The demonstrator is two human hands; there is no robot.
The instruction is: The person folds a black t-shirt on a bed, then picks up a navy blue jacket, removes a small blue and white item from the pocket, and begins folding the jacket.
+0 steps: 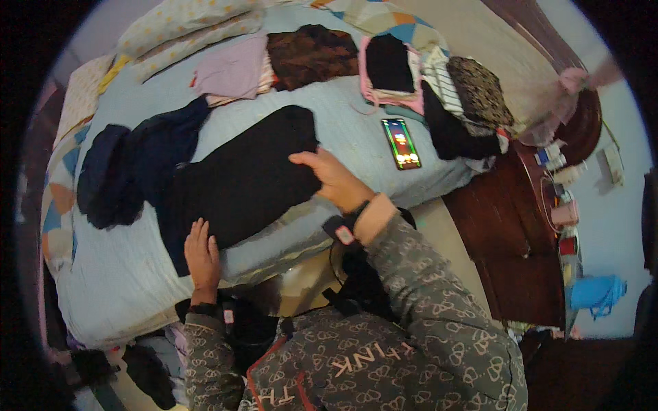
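A folded black garment [247,174], possibly trousers, lies across the bed in front of me. My right hand [336,177] grips its right-hand edge, thumb on top and the other fingers hidden beneath. Flat on the garment's near left part rests my left hand [203,251], palm down and holding nothing. Against the garment's left end lies a crumpled dark navy garment [164,131], with a bunched dark part [108,174] further left.
Behind are a lilac folded cloth [231,72], a dark brown garment [313,56], a pink-edged stack [390,64] and a leopard-print item [478,90]. A lit phone [401,144] lies on the pale blue bedsheet [118,287]. A dark wooden cabinet [504,231] stands right.
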